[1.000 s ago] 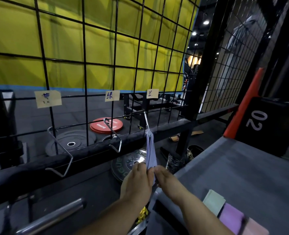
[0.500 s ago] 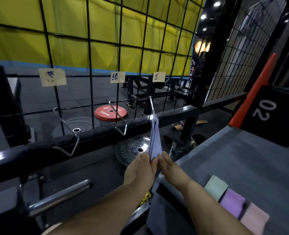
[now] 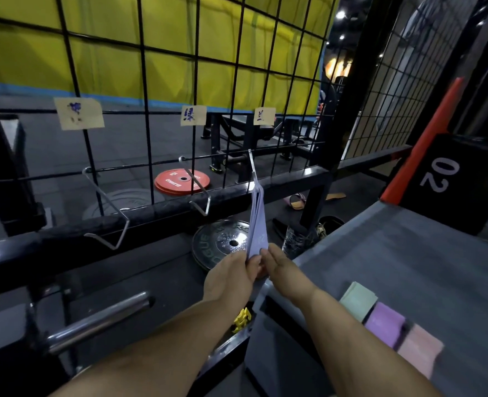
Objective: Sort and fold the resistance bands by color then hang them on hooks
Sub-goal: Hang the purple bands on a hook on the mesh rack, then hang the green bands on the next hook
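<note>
The fingers (image 3: 250, 261) of the left hand (image 3: 231, 277) are curled in and pinch the bottom end of a pale blue resistance band (image 3: 257, 224). The right hand (image 3: 282, 270) meets it from the other side, its fingertips closed on the same lower edge, so the two hands almost touch around the band. The band hangs in several flat layers, pulled taut and slightly slanted. Its top loop sits on the rightmost metal hook (image 3: 252, 167) of a black wire grid (image 3: 148, 81).

A paper label (image 3: 264, 116) with a handwritten character is stuck to the grid above that hook. To the left, a middle hook (image 3: 197, 190) and a left hook (image 3: 108, 213) carry nothing, each under its own label (image 3: 193, 115) (image 3: 79, 113). The hooks reach out over a thick black rail (image 3: 151, 216).

On the near right, a grey counter (image 3: 394, 267) holds three folded bands in a row, touching edge to edge: a pale green band (image 3: 358, 300) farthest, a purple band (image 3: 386, 325) in the middle and a pink band (image 3: 420, 351) nearest.

Just beyond the hands a black weight plate (image 3: 222, 242) lies on the floor. A red weight plate (image 3: 179, 180) lies farther off behind the grid. A steel bar end (image 3: 99, 322) juts in at the near left. A yellow curtain (image 3: 179, 38) fills the far wall, and a black box marked 02 (image 3: 451, 179) stands at the counter's far right.
</note>
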The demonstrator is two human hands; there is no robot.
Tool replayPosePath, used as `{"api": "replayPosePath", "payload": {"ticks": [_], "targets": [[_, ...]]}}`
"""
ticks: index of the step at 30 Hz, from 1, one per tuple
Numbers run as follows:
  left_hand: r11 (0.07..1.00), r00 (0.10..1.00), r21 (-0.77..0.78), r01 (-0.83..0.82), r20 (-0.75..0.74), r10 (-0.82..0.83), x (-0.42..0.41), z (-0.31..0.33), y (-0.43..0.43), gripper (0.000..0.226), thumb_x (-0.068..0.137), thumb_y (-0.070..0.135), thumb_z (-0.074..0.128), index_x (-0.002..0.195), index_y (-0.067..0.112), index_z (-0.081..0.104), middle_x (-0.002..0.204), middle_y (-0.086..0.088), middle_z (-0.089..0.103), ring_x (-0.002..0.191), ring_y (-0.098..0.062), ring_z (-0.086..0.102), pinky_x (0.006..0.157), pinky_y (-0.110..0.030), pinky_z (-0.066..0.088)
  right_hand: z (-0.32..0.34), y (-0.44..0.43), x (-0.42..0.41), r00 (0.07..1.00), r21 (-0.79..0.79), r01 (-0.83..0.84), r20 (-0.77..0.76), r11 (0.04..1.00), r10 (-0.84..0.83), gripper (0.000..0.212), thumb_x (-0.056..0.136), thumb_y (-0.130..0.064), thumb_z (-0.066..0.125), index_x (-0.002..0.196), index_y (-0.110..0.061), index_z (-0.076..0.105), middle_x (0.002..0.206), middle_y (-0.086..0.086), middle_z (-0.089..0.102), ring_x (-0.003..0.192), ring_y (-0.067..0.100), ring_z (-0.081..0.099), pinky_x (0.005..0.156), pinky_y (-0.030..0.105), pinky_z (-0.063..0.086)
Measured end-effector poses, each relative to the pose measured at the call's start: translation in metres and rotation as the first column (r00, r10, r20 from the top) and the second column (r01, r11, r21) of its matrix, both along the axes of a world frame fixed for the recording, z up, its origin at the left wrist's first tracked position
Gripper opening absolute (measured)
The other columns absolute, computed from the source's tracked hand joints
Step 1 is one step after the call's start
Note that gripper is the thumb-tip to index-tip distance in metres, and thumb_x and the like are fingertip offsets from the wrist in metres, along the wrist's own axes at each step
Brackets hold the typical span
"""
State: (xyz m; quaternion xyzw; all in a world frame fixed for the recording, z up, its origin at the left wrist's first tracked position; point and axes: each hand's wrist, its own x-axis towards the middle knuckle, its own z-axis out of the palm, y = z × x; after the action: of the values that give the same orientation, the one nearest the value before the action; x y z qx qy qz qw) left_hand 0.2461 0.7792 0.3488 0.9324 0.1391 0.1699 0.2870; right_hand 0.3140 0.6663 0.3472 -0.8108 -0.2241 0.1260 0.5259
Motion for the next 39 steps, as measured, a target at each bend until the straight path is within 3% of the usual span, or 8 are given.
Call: {"api": "replayPosePath", "payload": {"ticks": [4,9,17,27,29,32,37,39], "targets": [[0.999,1.000,-0.044,-0.004,-0.009,0.004,0.001,-0.006,-0.002,0.034,0.099,0.051,0.030,0.084,0.025,0.046,0.083,0.007,0.051,0.078,-0.016,0.049,0.066,-0.030,0.035,0.005,-0.009,-0.003,1.000,-0.038,0.012,0.013,0.999,-0.011,0.024,0.103,-0.023,0.043,0.081,-0.028,0.052,0.074,-0.007,0.058,0.070,0.004,0.055,0.073,0.020,0.041],[0.998,0.998,0.015,0.056,-0.015,-0.055,0.001,-0.021,-0.005,0.039,0.100,0.048,0.030,0.086,0.018,0.050,0.086,0.003,0.055,0.082,-0.018,0.054,0.068,-0.032,0.038,0.000,-0.040,0.006,0.995,-0.296,0.072,0.086,0.952,-0.048,0.017,0.099,-0.038,0.046,0.086,-0.033,0.055,0.082,-0.005,0.060,0.081,0.012,0.055,0.075,0.026,0.041],[0.965,0.912,0.029,0.260,-0.334,-0.236,0.009,-0.039,-0.026,0.042,0.100,0.048,0.034,0.104,0.013,0.056,0.111,-0.007,0.062,0.106,-0.028,0.057,0.083,-0.036,0.042,-0.017,-0.123,0.025,0.931,-0.725,0.356,0.220,0.590,-0.292,0.029,0.094,-0.035,0.051,0.114,-0.017,0.063,0.121,0.007,0.065,0.113,0.026,0.059,0.092,0.030,0.044],[0.929,0.839,-0.042,0.369,-0.416,-0.352,0.026,-0.035,-0.069,0.040,0.097,0.050,0.041,0.108,0.015,0.057,0.118,-0.014,0.060,0.114,-0.032,0.053,0.088,-0.036,0.043,-0.033,-0.154,0.011,0.922,-0.750,0.310,0.087,0.584,-0.378,0.024,0.083,-0.041,0.067,0.097,-0.028,0.053,0.110,0.004,0.064,0.106,0.023,0.061,0.083,0.031,0.045],[0.919,0.833,-0.064,0.390,-0.402,-0.381,0.028,-0.034,-0.074,0.039,0.097,0.049,0.041,0.112,0.018,0.058,0.116,-0.012,0.062,0.114,-0.031,0.054,0.087,-0.034,0.043,-0.033,-0.154,0.011,0.922,-0.756,0.335,0.140,0.563,-0.361,0.017,0.087,-0.042,0.059,0.098,-0.029,0.057,0.112,0.002,0.065,0.107,0.021,0.061,0.085,0.030,0.044],[0.899,0.825,-0.086,0.428,-0.369,-0.428,0.030,-0.031,-0.080,0.038,0.097,0.047,0.044,0.126,0.024,0.056,0.126,-0.005,0.059,0.118,-0.027,0.052,0.095,-0.035,0.042,-0.031,-0.149,0.007,0.894,-0.759,0.441,0.326,0.479,-0.306,0.048,0.090,-0.061,0.033,0.105,-0.029,0.066,0.114,-0.005,0.067,0.108,0.018,0.062,0.090,0.025,0.044],[0.889,0.849,-0.137,0.438,-0.262,-0.459,0.036,-0.029,-0.088,0.041,0.090,0.047,0.058,0.126,0.028,0.055,0.130,0.001,0.050,0.116,-0.022,0.052,0.099,-0.036,0.043,-0.008,-0.136,0.002,0.843,-0.546,0.538,0.335,0.642,-0.421,0.041,0.093,-0.053,0.043,0.076,-0.020,0.059,0.070,0.000,0.065,0.075,0.023,0.062,0.066,0.029,0.044],[0.889,0.870,-0.121,0.441,-0.188,-0.457,0.037,-0.026,-0.089,0.043,0.087,0.046,0.064,0.123,0.024,0.055,0.130,0.003,0.046,0.113,-0.020,0.052,0.095,-0.034,0.043,0.000,-0.131,-0.002,0.839,-0.417,0.544,0.307,0.728,-0.450,0.036,0.092,-0.053,0.049,0.076,-0.024,0.060,0.067,-0.004,0.065,0.072,0.017,0.061,0.065,0.029,0.043]]}}
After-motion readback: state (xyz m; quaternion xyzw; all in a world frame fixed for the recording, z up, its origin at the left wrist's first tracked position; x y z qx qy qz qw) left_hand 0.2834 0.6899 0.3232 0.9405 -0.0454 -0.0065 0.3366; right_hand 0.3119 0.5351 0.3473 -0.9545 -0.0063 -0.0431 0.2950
